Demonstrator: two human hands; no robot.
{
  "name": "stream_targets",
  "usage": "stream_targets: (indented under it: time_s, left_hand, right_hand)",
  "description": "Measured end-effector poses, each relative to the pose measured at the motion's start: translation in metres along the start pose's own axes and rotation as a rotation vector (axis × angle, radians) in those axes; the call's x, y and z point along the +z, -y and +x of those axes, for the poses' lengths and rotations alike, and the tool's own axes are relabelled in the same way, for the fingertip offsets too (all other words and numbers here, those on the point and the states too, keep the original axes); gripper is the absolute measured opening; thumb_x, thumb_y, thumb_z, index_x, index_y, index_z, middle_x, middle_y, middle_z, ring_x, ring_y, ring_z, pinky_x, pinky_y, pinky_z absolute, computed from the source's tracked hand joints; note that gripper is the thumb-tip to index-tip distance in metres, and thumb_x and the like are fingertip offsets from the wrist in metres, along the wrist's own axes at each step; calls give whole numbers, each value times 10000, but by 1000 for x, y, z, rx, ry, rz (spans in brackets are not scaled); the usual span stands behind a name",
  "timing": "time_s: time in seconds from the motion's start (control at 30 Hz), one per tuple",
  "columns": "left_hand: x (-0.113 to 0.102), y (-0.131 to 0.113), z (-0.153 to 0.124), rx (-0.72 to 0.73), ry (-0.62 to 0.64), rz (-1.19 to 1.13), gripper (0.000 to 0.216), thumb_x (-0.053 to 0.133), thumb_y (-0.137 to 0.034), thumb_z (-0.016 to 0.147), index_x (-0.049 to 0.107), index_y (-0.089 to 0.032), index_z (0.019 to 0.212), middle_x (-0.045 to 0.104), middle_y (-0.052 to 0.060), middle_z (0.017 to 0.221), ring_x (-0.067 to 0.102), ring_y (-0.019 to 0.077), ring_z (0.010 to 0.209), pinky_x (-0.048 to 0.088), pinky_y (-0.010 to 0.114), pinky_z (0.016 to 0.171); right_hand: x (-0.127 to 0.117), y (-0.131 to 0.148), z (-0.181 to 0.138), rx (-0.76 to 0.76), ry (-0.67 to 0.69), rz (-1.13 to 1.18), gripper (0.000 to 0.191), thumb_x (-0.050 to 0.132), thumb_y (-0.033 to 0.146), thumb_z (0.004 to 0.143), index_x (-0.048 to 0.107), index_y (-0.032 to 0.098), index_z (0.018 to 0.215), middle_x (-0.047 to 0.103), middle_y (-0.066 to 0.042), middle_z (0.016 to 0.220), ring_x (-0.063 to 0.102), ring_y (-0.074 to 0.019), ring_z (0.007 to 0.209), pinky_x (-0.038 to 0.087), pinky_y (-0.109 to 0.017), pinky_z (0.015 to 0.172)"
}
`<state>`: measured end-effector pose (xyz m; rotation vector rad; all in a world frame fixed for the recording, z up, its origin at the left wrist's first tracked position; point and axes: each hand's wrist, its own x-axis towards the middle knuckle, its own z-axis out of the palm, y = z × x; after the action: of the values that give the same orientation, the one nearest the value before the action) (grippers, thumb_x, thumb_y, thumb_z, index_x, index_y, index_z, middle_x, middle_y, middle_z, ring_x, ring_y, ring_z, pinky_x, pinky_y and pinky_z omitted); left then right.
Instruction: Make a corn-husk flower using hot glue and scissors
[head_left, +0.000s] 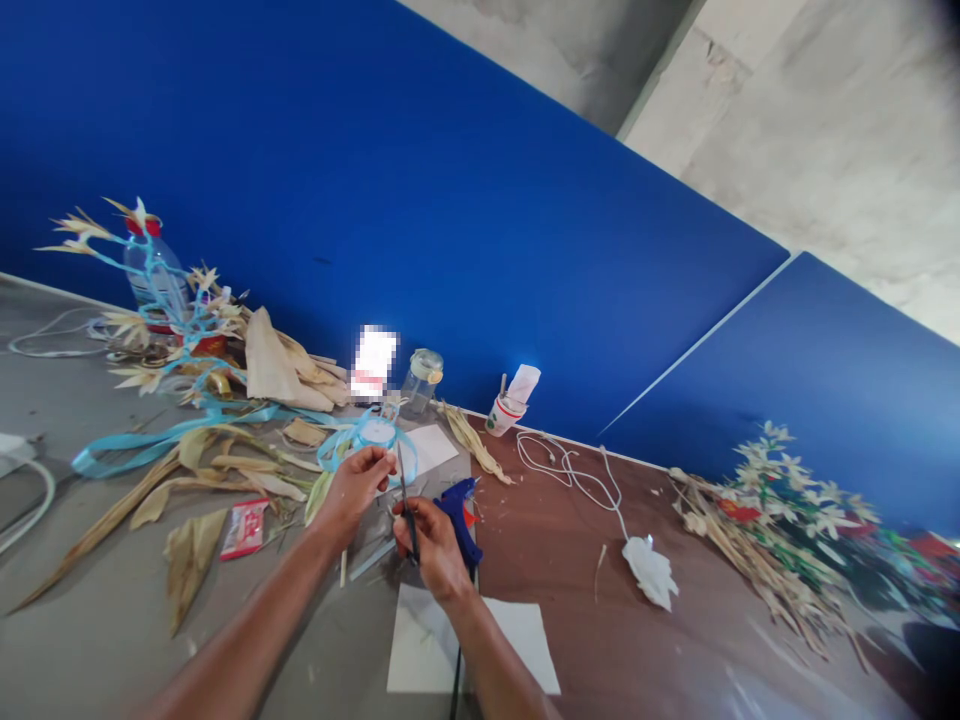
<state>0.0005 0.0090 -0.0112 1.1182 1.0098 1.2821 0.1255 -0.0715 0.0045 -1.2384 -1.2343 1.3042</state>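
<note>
"Scissors [409, 518] pos.?"
"Gripped in R hand [433, 548], long axis running away from its fingers, tip just beside L hand's [361, 485] fingertips."
"L grip?"
"Pinched, can't tell on what. Ribbon roll [375, 432] just beyond, L nearer. Pose: forearms angled inwd, R hand nearer body."

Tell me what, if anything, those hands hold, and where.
The right-hand fingers hold what look like dark scissors by the handle end; whether the left-hand fingers pinch anything cannot be told.
</note>
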Motion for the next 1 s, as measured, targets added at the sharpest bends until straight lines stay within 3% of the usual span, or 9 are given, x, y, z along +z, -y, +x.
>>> stream_targets:
  time_s: [0.47, 1.0]
  left_hand:
    - [-1, -2, 1, 7, -11, -2, 315, 660, -476, 687, 594, -176, 620, 556, -27, 571, 430, 95, 483, 325, 239, 502]
    - [1, 1, 0, -31, -25, -74, 320, 679, -475, 680, 596, -168, 645, 572, -21, 616, 457, 89, 505, 352, 223, 505]
  right_hand:
    - [2, -12, 6, 3, -50, 18, 197, 631, 271, 650, 601, 171, 816, 454, 81, 491, 388, -74, 441, 281, -200, 447]
    - [2, 2, -1, 3, -37, 26, 305, 657, 426, 686, 594, 170, 840, 490, 56, 505, 370, -88, 461, 273, -213, 481]
